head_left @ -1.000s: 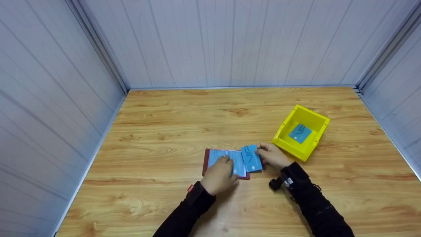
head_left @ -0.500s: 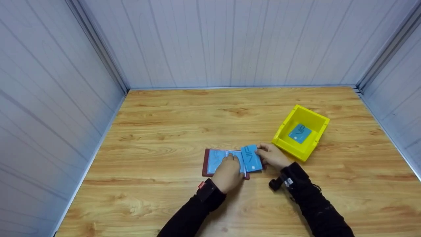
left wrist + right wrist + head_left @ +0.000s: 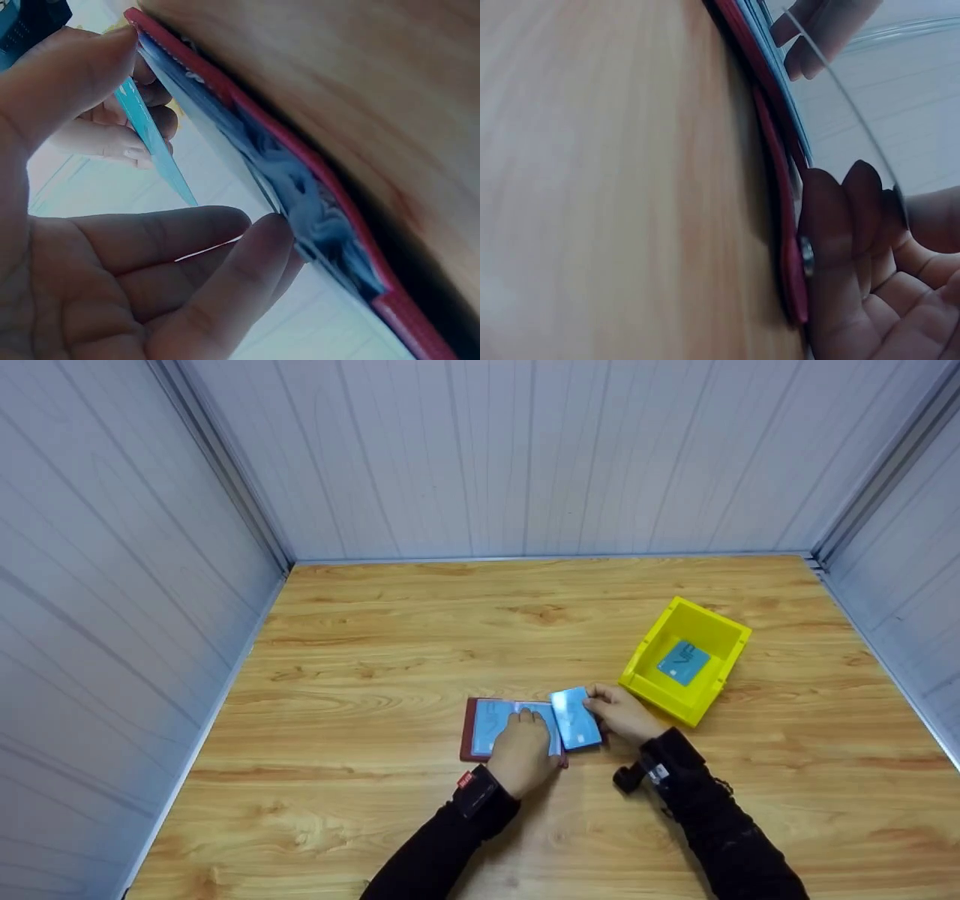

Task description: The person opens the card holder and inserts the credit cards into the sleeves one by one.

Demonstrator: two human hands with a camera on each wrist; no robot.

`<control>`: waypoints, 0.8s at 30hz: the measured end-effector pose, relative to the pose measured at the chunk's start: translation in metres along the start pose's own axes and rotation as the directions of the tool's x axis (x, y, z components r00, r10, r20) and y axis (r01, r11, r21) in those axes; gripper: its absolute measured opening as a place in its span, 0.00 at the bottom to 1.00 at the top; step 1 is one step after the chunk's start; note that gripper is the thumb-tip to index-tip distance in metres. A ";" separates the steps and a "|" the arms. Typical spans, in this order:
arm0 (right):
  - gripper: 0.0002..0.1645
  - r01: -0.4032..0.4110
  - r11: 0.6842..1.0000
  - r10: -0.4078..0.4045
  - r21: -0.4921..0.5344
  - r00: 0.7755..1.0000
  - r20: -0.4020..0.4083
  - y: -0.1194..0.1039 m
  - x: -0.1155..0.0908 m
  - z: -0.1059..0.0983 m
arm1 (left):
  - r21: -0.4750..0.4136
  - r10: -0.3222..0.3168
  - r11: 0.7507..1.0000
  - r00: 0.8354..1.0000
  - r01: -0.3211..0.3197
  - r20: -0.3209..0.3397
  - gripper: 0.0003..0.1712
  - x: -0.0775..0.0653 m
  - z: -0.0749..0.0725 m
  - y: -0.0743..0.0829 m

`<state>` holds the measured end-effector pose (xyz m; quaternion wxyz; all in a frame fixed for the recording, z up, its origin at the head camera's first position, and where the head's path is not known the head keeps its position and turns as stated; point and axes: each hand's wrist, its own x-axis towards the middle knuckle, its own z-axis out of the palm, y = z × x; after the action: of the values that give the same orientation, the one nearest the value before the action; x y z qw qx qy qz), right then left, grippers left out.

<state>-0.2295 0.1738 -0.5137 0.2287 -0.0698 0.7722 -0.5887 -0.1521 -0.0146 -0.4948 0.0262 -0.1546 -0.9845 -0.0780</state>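
A dark red card holder (image 3: pixel 468 729) lies spread open on the table, its clear sleeves (image 3: pixel 491 725) filled with blue VIP cards. My left hand (image 3: pixel 523 750) rests over its right half; the fingertips touch the sleeves and the thumb lies at the near edge of the cover. In the left wrist view the layered pages (image 3: pixel 289 176) stand slightly parted from the red cover (image 3: pixel 262 120). My right hand (image 3: pixel 621 714) pinches a blue VIP card (image 3: pixel 574 724) by its right edge, tilted, above the holder's right end. The right wrist view shows a strap with a metal snap (image 3: pixel 807 256) beside the fingers.
A yellow bin (image 3: pixel 679 703) stands on the wooden table (image 3: pixel 375 622) to the right, behind my right hand. Inside it lies another blue VIP card (image 3: pixel 683 663). Pale panel walls (image 3: pixel 487 457) enclose the table's back and sides.
My left hand has shifted right across the sleeves, uncovering the left one. The card in my right hand has tilted a little and catches the light; that hand has stayed in place.
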 end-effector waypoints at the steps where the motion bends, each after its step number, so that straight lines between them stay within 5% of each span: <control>1: 0.05 -0.006 1.000 0.006 -0.013 1.000 -0.001 0.000 0.000 0.000 | -0.006 0.004 1.000 1.000 -0.004 0.004 0.44 0.000 0.000 0.000; 6: 0.06 -0.065 0.997 0.063 -0.052 0.998 -0.025 -0.001 0.001 -0.001 | -0.143 0.002 0.990 0.999 0.004 0.043 0.39 -0.001 -0.005 -0.005; 14: 0.06 -0.088 0.996 0.087 -0.032 0.996 -0.033 -0.002 0.001 -0.002 | -0.382 0.006 0.924 0.996 0.028 0.087 0.34 -0.004 -0.015 -0.014; 24: 0.04 -0.026 0.999 0.026 0.027 0.999 -0.018 0.002 0.001 0.000 | -0.574 -0.026 0.804 0.974 0.155 0.226 0.32 -0.007 -0.024 -0.034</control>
<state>-0.2300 0.1738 -0.5156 0.2299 -0.0512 0.7672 -0.5966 -0.1556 -0.0523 -0.4764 -0.1293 -0.1151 -0.9154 -0.3635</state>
